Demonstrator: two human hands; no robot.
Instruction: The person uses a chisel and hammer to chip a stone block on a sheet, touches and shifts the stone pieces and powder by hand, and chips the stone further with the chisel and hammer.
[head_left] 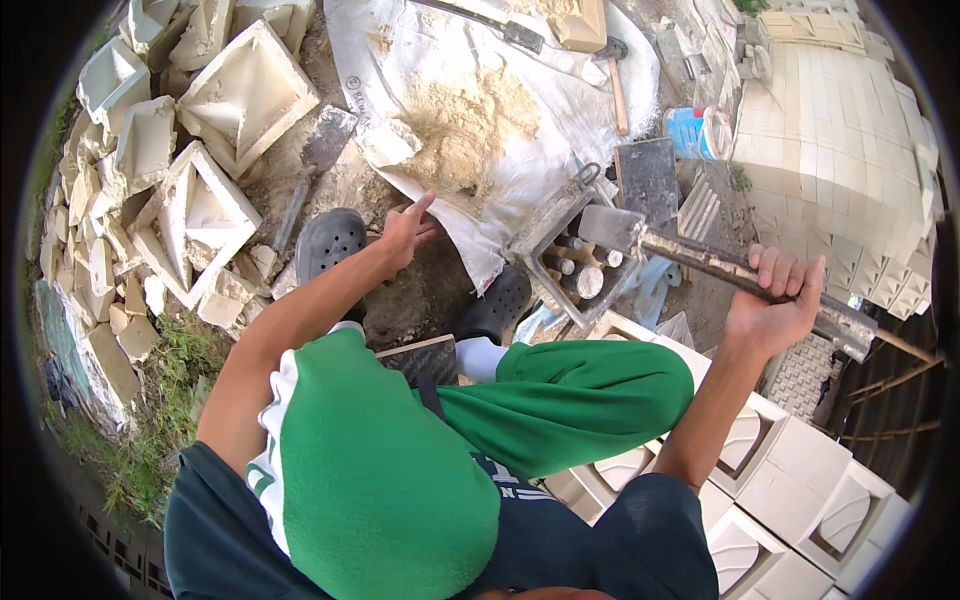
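My right hand point(775, 300) is wrapped round the dark bar-shaped handle of a flat-bladed scraper point(612, 229). The scraper slants across the right side, its pale metal blade pointing left above a dusty metal mould box point(545, 283). Several short round rods point(588, 281) show inside that box. My left hand point(402, 236) holds nothing, its index finger stretched out and the others loosely bent. It hovers near the edge of a white sack sheet point(465, 215) that bears a heap of sandy, cream-coloured mix point(470, 125).
Broken cream cast blocks point(245, 95) are piled at the left. A hammer point(617, 90), a blue bucket point(690, 132) and a dark flat plate point(647, 180) lie at the far right. Stacked pale blocks point(830, 130) stand beyond them; patterned blocks point(800, 470) fill the near right.
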